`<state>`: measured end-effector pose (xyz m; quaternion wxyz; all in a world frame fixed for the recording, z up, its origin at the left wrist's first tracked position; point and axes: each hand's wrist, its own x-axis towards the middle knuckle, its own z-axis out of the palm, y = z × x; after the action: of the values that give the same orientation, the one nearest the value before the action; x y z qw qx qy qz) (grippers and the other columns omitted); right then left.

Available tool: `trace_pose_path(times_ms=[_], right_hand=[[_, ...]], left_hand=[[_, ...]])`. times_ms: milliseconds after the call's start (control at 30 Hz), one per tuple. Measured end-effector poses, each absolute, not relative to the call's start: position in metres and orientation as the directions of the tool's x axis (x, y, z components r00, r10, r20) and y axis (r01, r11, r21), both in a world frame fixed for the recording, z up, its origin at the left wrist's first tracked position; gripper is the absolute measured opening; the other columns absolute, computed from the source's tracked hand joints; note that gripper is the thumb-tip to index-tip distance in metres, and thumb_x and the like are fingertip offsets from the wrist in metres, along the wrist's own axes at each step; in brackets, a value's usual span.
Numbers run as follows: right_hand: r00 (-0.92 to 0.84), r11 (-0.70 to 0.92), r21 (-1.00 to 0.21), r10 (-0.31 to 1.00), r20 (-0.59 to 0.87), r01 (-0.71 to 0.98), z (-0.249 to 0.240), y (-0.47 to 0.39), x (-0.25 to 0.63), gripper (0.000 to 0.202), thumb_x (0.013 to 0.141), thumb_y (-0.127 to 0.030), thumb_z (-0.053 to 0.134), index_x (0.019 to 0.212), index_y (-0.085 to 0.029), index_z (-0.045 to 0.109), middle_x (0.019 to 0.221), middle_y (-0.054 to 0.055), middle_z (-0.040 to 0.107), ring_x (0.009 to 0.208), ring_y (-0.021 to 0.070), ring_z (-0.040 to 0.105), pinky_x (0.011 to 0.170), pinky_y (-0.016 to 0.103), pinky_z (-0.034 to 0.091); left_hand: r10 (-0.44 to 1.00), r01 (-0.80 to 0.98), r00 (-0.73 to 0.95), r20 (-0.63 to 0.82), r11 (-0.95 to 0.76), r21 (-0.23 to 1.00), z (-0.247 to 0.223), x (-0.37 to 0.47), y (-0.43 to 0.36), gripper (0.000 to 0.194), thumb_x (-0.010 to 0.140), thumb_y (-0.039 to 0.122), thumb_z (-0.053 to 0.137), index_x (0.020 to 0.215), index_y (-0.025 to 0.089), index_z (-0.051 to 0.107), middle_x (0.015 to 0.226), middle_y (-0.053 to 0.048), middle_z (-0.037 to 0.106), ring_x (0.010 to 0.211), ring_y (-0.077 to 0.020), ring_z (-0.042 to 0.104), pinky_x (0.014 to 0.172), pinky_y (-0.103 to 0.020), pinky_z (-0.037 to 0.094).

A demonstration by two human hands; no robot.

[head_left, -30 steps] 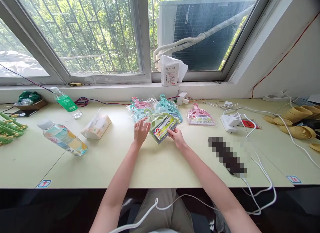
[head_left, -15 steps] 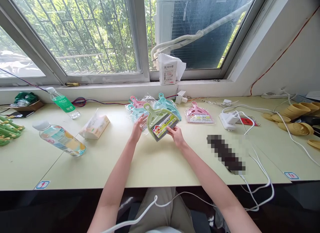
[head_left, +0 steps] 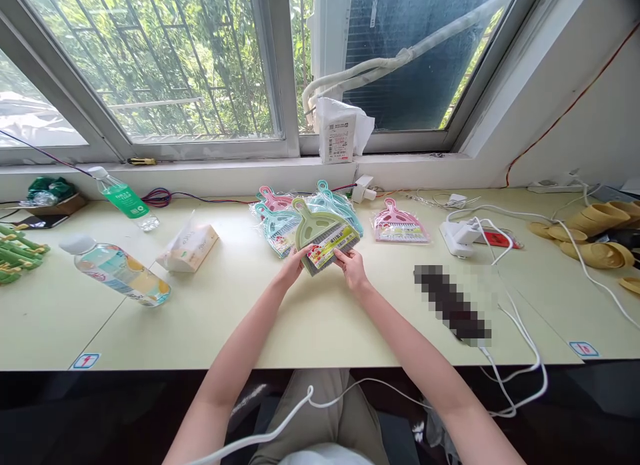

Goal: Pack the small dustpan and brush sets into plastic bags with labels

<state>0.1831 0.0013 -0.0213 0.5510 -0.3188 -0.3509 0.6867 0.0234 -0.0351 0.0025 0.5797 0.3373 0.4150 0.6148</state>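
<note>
The left desk sticker [head_left: 87, 361] bears a red arrow [head_left: 87, 360]; other lettering is illegible.

The green dustpan set [head_left: 325, 233] hides fingers of the left hand [head_left: 291, 270] and parts of the teal sets [head_left: 278, 225] behind it; its label's [head_left: 333, 246] small print is unreadable. Mosaic obscures a dark object [head_left: 453, 305] — the left edge crops green stalks [head_left: 20, 253].

The green dustpan [head_left: 316, 222] is showing a yellow label [head_left: 333, 245] across grey bristles [head_left: 323, 236], the right-hand dustpan [head_left: 392, 214] is showing pink, and the bench [head_left: 320, 325] is gleaming pale yellow-green.
</note>
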Motion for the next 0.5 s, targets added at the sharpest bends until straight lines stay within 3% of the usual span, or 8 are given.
trace_pose_path(times_ms=[167,500], right_hand=[[-0.147,-0.146,-0.813,0.986,-0.075,-0.563,-0.02,0.004,0.184,0.034,0.056,-0.03,0.084,0.083,-0.014,0.069,0.091,0.006,0.074,0.086,0.0206,0.069,0.082,0.035,0.059],[-0.084,-0.09,-0.846,0.995,-0.053,-0.525,-0.015,-0.002,0.184,0.033,0.061,-0.03,0.08,0.086,-0.014,0.067,0.092,0.006,0.073,0.087,0.0197,0.069,0.084,0.036,0.058]], left_hand=[[0.994,-0.393,-0.012,-0.113,0.099,0.914,0.005,0.028,-0.038,0.047,0.074,0.036,0.072,0.115,0.017,0.061,0.115,-0.009,0.068,0.105,-0.0257,0.064,0.086,-0.036,0.054],[0.999,-0.324,-0.046,0.007,-0.021,0.946,0.005,0.031,-0.04,0.062,0.069,0.037,0.077,0.124,0.019,0.054,0.122,-0.011,0.064,0.111,-0.029,0.06,0.094,-0.042,0.05]])
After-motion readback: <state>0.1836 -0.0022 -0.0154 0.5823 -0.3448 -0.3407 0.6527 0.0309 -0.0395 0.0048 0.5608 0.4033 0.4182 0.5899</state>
